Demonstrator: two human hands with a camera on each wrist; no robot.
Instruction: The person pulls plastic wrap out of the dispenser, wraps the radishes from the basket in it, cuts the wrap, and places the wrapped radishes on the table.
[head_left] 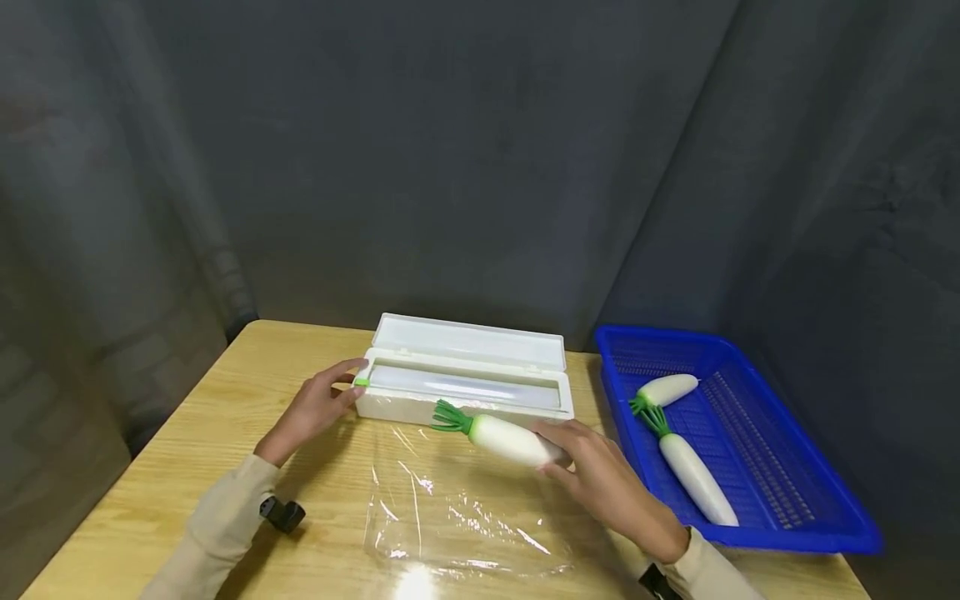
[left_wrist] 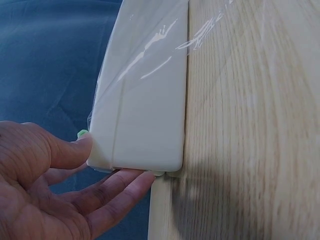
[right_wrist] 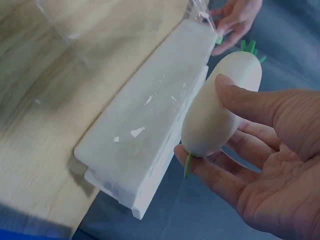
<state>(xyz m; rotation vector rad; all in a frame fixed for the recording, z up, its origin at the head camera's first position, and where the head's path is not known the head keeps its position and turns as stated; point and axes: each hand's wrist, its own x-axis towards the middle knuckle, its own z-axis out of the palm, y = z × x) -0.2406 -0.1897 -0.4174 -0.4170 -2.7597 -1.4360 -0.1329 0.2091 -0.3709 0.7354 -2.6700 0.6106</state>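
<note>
White radish (head_left: 510,439), one of three, is held above the table (head_left: 187,442) by the right hand (head_left: 611,479); its tail end is pinched between thumb and curled fingers, its green leaves pointed leftward. Two other radishes (head_left: 696,479) are contained in one blue basket (head_left: 806,542) at the right. One white box (head_left: 401,408) is set near the back with its single lid (head_left: 468,340) raised and one roll (head_left: 465,386) inside. One clear film sheet (head_left: 476,529) is spread in front. The box's left end is touched by the left hand (head_left: 311,408), its fingers straight and spread, its thumb beside one green tab (head_left: 362,382).
</note>
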